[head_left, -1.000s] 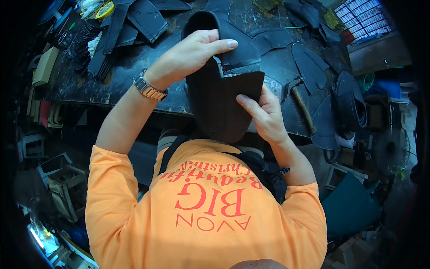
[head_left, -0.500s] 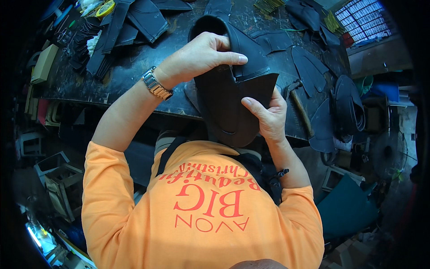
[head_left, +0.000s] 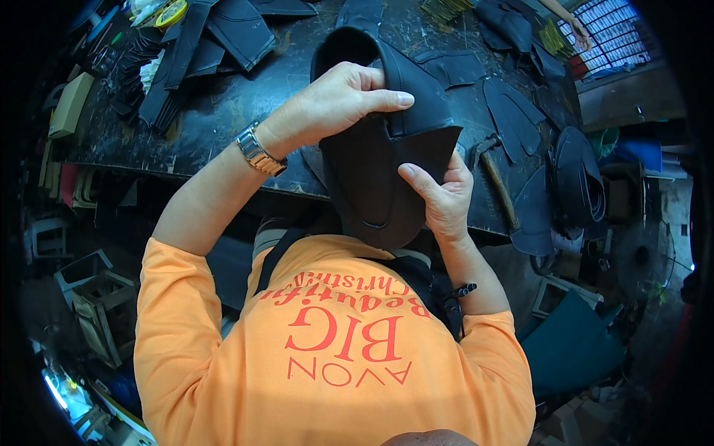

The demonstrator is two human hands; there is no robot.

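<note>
A black shoe upper (head_left: 363, 178) is held over the table's near edge, its round opening at the far end and its broad toe part toward me. My left hand (head_left: 355, 93) is closed on its upper side, fingers inside the opening and thumb resting outside by a seam. On the right, my right hand (head_left: 448, 195) grips the pointed side flap, thumb on the near face and fingers hidden behind it. A hammer (head_left: 498, 186) with a wooden handle lies on the table just right of that hand.
Stacks of black cut pieces (head_left: 238, 33) lie on the dark table (head_left: 223, 111) at far left. More flat pieces (head_left: 513, 111) and rolled black material (head_left: 580, 178) are at right. Another person's hand (head_left: 580, 33) shows at far right. A wooden stool (head_left: 104, 312) stands below left.
The shoe upper has shifted slightly, its toe part a little nearer me, with both hands still gripping it. Another person's arm and hand have come into view at the far right.
</note>
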